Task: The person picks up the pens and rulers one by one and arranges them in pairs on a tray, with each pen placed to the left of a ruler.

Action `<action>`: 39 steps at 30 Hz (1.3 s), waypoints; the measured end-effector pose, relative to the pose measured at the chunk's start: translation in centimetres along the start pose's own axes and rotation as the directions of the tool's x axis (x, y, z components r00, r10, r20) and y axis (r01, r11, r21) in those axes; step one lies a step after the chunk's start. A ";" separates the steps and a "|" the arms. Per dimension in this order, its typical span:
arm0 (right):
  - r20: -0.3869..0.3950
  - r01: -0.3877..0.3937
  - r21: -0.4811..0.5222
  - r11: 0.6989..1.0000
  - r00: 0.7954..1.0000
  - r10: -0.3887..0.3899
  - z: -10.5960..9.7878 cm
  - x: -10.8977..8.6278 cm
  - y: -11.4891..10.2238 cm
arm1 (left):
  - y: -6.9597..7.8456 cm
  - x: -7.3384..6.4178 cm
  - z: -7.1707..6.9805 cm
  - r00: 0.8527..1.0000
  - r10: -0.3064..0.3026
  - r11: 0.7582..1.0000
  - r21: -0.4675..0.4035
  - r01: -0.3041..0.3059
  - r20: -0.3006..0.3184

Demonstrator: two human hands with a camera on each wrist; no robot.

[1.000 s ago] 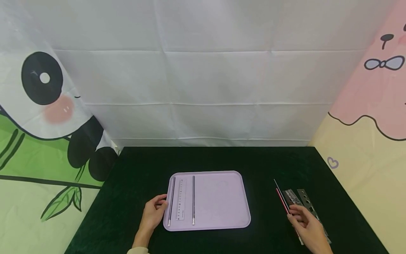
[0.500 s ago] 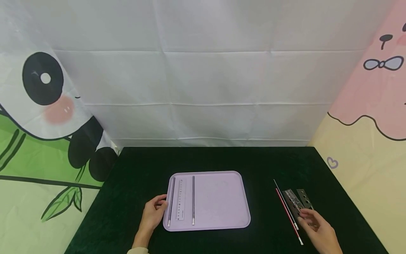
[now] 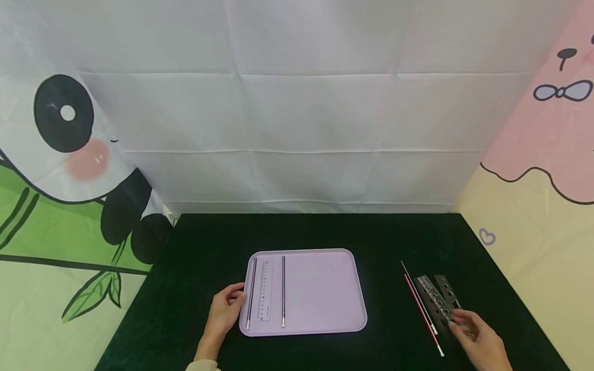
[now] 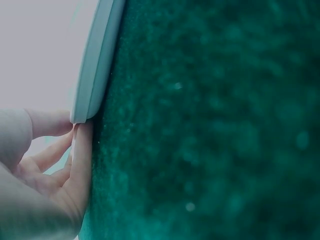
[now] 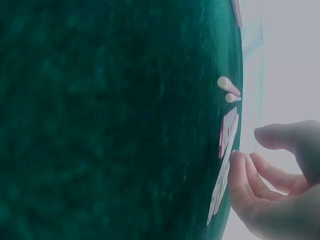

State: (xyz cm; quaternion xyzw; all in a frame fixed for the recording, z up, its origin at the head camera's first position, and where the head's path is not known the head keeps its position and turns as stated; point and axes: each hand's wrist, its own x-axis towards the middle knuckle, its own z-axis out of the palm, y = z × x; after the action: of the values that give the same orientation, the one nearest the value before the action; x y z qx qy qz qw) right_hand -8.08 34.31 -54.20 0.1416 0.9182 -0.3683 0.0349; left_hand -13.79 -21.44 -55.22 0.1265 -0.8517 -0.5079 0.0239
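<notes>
My left hand [image 3: 226,309] pinches the left rim of a lilac tray [image 3: 325,293], thumb on top of the edge and fingers against its side in the left wrist view. In the tray lie two dark pencils, the outer pencil [image 3: 251,296] and the inner pencil [image 3: 283,291], with a clear ruler [image 3: 264,291] between them. My right hand [image 3: 482,337] is over two clear rulers with cut-out shapes, the nearer ruler [image 3: 433,294] and the farther ruler [image 3: 446,288]. In the right wrist view its fingertips [image 5: 236,159] touch a ruler's edge while the thumb stands apart.
Left of the rulers a red pencil [image 3: 421,309] and a pale-ended pencil [image 3: 429,320] lie side by side on the dark green tabletop [image 3: 325,232]. A white cloth [image 3: 306,113] hangs behind the table, and printed cartoon cloths flank it.
My right hand has left the two pencils, which now lie uncovered, and moved right and toward me along the rulers. My left hand stays at the tray's rim.
</notes>
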 end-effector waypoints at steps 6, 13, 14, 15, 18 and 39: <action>-0.021 -0.005 -0.026 1.000 1.000 0.004 -0.4 0.1 0.8 | 0.1 0.0 0.0 1.000 0.020 1.000 0.001 -0.020 0.004; -0.025 0.019 -0.062 0.998 0.999 -0.020 -0.5 0.5 1.5 | 0.1 0.0 0.0 1.000 -0.001 1.000 -0.003 0.001 0.002; -0.023 0.020 -0.072 0.997 0.999 -0.022 -0.5 0.5 1.5 | 0.1 0.0 0.0 1.000 -0.002 1.000 -0.003 0.002 0.002; -0.020 0.021 -0.080 0.997 1.000 -0.022 -0.5 0.6 1.6 | 0.1 0.0 0.0 1.000 -0.002 1.000 -0.004 0.002 0.001; 0.000 0.020 -0.105 0.994 1.000 -0.020 -0.6 0.8 1.6 | 0.0 0.1 0.0 1.000 0.000 1.000 -0.007 0.000 0.004; 0.054 0.059 -0.196 0.979 0.997 -0.049 -1.0 0.6 1.3 | -0.1 0.3 0.2 1.000 0.001 1.000 -0.012 -0.001 0.008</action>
State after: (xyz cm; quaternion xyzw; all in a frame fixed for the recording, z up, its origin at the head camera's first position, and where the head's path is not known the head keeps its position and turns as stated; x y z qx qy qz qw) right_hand -8.20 36.04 -54.40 0.1032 0.9526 -0.2797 0.0612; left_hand -14.08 -21.37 -55.44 0.1237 -0.8489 -0.5135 0.0214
